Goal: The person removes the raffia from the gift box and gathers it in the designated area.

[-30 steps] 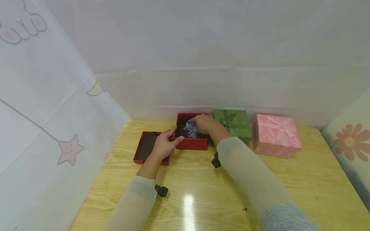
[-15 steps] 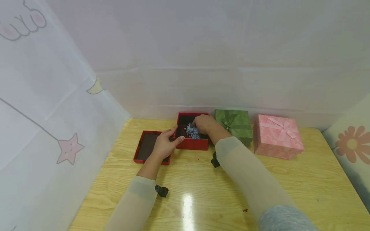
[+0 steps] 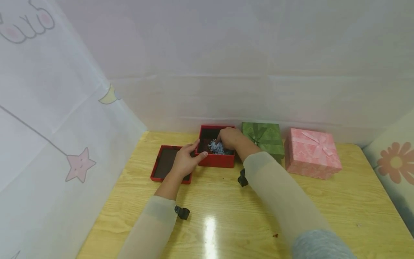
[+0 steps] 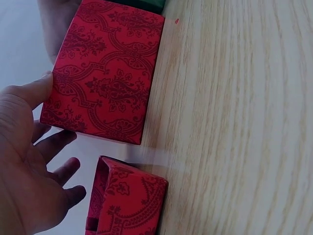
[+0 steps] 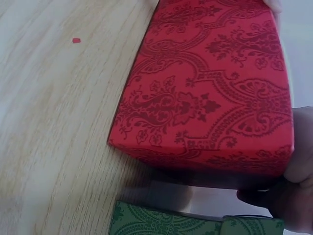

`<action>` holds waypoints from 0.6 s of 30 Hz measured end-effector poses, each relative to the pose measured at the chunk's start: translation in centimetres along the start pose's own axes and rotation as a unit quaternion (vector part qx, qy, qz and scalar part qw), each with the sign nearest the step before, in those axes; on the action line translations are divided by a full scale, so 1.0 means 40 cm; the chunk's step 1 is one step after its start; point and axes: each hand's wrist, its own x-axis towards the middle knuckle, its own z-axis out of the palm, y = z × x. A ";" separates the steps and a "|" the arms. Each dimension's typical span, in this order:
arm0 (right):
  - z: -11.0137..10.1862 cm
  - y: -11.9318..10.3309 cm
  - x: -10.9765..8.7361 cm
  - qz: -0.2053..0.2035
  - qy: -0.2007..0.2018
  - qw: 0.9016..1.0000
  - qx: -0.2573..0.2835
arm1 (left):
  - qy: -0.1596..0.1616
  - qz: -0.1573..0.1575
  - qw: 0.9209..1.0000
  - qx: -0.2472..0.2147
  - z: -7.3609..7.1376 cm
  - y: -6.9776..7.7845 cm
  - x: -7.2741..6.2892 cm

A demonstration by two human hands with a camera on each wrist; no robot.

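An uncovered red gift box (image 3: 216, 161) with a dark inside stands near the back of the table. Blue shredded paper (image 3: 215, 146) lies loosely inside it. My left hand (image 3: 185, 162) holds the box's near left corner, thumb at the front rim; in the left wrist view the other fingers (image 4: 57, 146) spread beside it. Over the box's right rim, my right hand (image 3: 231, 138) reaches down to the blue paper. Its fingertips are hidden there, so their hold on the shreds is unclear. The patterned box wall (image 5: 205, 93) fills much of the right wrist view.
The red lid (image 3: 165, 164) lies inside-up to the left, partly beneath my left arm. To the right stand a green gift box (image 3: 270, 144) with a bow and a pink gift box (image 3: 310, 153). A small reddish scrap (image 3: 275, 235) lies near the front.
The blue shredded paper sits lower and looser in the box than a second ago. My right hand's fingers have shifted slightly within it. My left hand stays at the box corner.
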 end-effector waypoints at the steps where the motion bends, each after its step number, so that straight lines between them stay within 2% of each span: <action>1: -0.002 0.002 -0.001 -0.002 -0.001 1.000 0.001 | 0.000 -0.001 1.000 0.001 0.000 0.001 0.001; 11: -0.027 0.015 -0.020 -0.011 0.008 0.999 0.035 | 0.004 -0.001 1.000 0.008 -0.001 0.007 0.006; 18: -0.051 0.017 -0.035 -0.021 0.010 0.998 0.050 | -0.005 -0.007 1.000 0.007 0.003 -0.003 0.018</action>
